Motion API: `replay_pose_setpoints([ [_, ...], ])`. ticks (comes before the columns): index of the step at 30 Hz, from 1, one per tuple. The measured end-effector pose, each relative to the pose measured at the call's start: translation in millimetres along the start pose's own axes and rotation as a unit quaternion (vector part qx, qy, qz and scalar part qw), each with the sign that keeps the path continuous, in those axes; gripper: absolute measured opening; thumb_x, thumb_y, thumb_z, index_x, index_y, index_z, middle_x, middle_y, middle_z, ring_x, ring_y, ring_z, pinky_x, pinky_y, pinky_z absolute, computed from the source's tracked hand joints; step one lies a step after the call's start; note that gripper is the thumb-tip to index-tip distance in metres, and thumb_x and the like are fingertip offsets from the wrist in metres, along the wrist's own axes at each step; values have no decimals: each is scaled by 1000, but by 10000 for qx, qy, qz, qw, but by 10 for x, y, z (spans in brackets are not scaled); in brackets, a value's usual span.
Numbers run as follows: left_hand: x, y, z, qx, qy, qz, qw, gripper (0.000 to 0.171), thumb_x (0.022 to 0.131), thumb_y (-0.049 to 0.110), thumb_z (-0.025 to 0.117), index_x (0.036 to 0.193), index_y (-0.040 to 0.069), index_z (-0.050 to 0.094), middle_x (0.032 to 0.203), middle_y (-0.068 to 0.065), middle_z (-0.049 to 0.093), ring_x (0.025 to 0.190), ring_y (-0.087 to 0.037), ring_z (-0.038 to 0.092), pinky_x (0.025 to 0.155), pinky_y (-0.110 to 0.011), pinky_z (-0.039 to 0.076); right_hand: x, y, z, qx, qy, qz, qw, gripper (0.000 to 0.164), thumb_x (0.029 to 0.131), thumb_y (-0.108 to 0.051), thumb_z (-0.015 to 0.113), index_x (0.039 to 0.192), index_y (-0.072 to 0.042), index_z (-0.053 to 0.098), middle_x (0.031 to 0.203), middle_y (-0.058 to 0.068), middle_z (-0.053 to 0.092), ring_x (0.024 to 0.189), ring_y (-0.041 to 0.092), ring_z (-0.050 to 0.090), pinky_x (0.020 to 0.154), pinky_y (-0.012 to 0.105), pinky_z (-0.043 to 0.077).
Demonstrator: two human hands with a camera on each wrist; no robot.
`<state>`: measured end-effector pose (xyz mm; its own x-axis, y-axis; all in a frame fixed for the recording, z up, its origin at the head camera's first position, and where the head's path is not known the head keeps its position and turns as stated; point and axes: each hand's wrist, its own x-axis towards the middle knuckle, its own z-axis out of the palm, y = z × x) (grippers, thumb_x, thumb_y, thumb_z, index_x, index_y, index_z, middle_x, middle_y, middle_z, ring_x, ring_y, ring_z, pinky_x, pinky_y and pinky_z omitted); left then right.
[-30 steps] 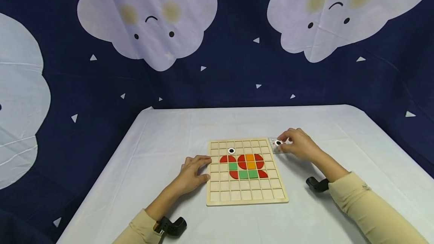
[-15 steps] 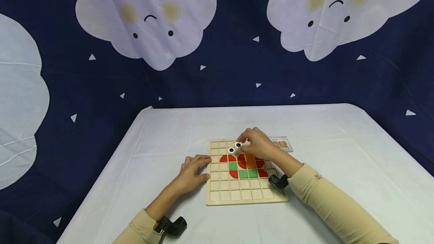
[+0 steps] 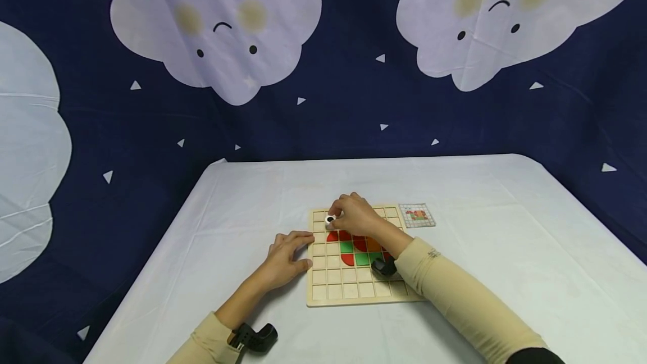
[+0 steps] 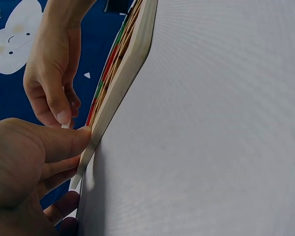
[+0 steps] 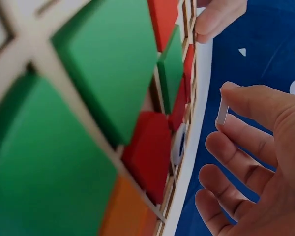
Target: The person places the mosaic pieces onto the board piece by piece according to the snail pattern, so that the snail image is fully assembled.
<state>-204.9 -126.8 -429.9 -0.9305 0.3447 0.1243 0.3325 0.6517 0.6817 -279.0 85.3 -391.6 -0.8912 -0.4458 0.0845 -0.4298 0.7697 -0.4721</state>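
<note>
A wooden grid board (image 3: pixel 349 292) lies on the table with red pieces (image 3: pixel 347 260), green squares (image 3: pixel 362 259) and an orange part (image 3: pixel 374 244) set in its cells. My right hand (image 3: pixel 356 217) pinches a round white eye tile (image 3: pixel 330 219) with a black dot, over the board's upper left cells. In the right wrist view that tile (image 5: pixel 222 109) shows edge-on between thumb and forefinger. Another eye tile (image 5: pixel 179 145) sits on the board, hidden by the right hand in the head view. My left hand (image 3: pixel 287 258) touches the board's left edge, fingers extended.
A small pattern card (image 3: pixel 417 215) lies beside the board's upper right corner on the white tablecloth (image 3: pixel 253 201). Behind the table hangs a dark blue cloth (image 3: pixel 323 128) with clouds. Each wrist wears a black device, the left one (image 3: pixel 258 337) just above the table.
My right hand has carried the eye tile leftward from the card, across the board, to its upper left cells. The card is uncovered now. My left hand stays at the board's edge.
</note>
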Motion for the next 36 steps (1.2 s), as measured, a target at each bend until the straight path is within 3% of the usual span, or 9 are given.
replay_pose_setpoints([
  [21,-5,3,0,-26,21,21,10000,46,80,10,70,125,8,61,134,1,54,104,-16,38,86,-36,26,54,49,94,-733,35,-191,9971,18,79,-30,74,92,-18,73,86,-2,62,84,18,51,79,38,42],
  [29,-3,11,3,-40,21,48,10000,46,79,10,71,125,8,61,134,1,54,105,-17,38,86,-36,26,38,62,77,-711,5,-140,9974,19,80,-30,73,94,-18,73,88,-2,61,87,20,50,82,40,42],
  [36,5,13,12,7,11,32,10000,46,79,10,71,124,8,61,134,1,54,106,-17,39,87,-36,27,-58,137,-50,-248,21,122,9996,24,82,-28,71,101,-15,72,94,0,62,93,21,49,88,42,39],
])
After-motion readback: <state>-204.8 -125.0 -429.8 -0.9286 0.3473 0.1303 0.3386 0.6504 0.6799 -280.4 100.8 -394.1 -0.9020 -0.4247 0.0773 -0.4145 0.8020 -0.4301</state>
